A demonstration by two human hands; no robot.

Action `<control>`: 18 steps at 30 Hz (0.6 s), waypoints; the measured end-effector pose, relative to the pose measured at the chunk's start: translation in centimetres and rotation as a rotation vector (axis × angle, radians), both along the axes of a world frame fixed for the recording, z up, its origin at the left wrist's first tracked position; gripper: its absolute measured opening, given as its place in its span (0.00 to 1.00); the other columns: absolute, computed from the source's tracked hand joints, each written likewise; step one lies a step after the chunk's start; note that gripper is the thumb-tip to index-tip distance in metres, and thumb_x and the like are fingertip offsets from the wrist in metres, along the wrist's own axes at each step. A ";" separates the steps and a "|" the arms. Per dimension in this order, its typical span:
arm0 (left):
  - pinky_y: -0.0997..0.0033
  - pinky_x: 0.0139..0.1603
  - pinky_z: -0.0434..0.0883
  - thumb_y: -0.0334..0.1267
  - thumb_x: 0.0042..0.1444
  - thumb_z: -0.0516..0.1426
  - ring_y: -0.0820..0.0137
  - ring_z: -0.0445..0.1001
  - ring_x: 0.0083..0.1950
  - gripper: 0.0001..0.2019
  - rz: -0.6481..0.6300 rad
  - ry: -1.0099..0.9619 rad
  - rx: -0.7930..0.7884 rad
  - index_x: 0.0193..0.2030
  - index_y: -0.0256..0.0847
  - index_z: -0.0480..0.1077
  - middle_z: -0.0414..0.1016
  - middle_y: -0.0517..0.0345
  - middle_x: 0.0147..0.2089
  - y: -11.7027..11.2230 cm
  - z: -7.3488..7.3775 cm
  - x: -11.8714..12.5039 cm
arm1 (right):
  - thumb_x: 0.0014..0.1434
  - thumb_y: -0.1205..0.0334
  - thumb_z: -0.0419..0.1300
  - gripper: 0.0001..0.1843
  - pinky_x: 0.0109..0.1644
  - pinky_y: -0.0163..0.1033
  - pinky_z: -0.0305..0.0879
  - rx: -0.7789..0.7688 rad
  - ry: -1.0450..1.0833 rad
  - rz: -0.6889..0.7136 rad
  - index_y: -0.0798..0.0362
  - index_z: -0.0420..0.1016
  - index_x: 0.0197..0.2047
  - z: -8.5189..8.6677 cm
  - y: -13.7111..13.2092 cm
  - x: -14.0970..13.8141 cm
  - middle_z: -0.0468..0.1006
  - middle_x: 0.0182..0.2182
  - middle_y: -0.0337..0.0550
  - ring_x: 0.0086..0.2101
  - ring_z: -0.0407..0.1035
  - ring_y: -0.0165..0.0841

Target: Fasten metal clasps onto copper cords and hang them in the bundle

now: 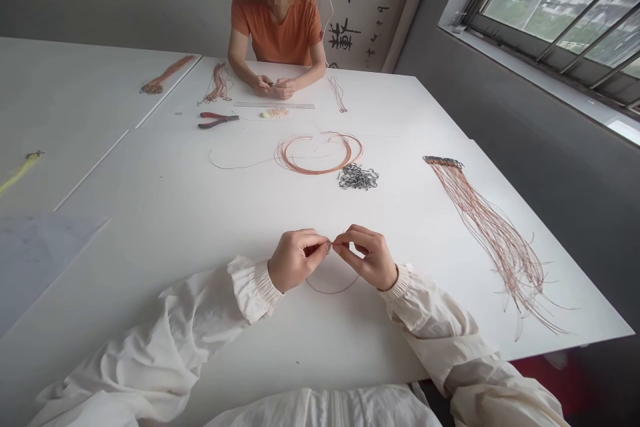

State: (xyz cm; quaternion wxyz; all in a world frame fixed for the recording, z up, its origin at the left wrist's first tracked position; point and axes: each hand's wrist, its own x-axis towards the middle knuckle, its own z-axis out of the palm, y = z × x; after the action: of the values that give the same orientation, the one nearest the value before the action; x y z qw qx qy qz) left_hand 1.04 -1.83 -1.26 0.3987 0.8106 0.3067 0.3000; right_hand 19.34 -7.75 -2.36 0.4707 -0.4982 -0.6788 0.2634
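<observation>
White table (165, 213), side window (555, 13); left hand (297, 260), right hand (365, 257) pinch seemingly copper wire (333, 293).

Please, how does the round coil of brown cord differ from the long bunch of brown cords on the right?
The coil lies in round loops, while the bunch spreads out in long, loose strands. The bunch covers more of the table than the coil. The bunch has a dark gathered end; the coil shows none. Both are thin copper-brown cord on the white table.

The thin looped cord (333, 289) is coppery brown, like the coil (300, 161) on the white counter (150, 213); the pliers (217, 120) have red handles, the sleeves (440, 320) are plain cream, and the co-worker's shirt (277, 33) is orange.
</observation>
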 end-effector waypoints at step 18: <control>0.74 0.28 0.65 0.35 0.61 0.56 0.75 0.63 0.25 0.10 -0.069 -0.090 -0.024 0.32 0.38 0.77 0.68 0.58 0.25 -0.7 0.1 -0.3 | 0.50 0.58 0.66 0.10 0.24 0.33 0.43 -0.668 0.670 0.217 0.56 0.75 0.31 -0.4 1.4 1.2 0.69 0.21 0.37 0.21 0.54 0.23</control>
State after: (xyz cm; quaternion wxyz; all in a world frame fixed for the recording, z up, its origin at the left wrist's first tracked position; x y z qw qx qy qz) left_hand 0.75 -2.55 -1.15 0.4320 0.8015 0.2639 0.3184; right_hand 20.51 -6.35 -2.81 0.4476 -0.4362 -0.4161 0.6605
